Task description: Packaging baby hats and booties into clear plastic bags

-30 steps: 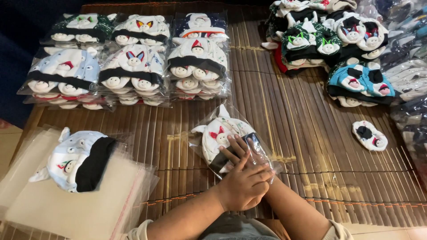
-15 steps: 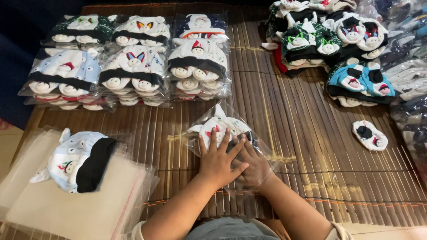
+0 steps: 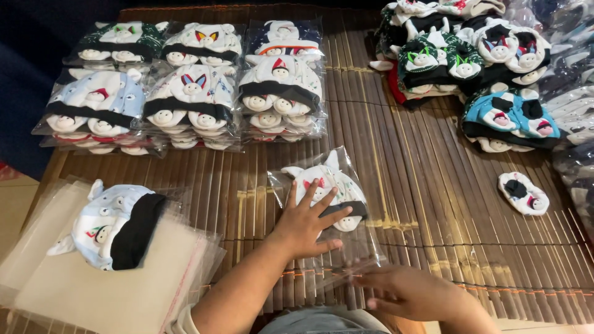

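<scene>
Left hand [image 3: 303,226] presses flat, fingers spread, on the bagged hat [image 3: 328,192]; right hand [image 3: 411,291], grip loose, touches the bag's flap [image 3: 346,275].

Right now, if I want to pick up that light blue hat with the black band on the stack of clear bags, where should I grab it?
Probably the black band of the light blue hat, coming from the right. It lies flat on the stack of clear bags, the band edge faces the left hand and looks thickest; the ears point away.
</scene>
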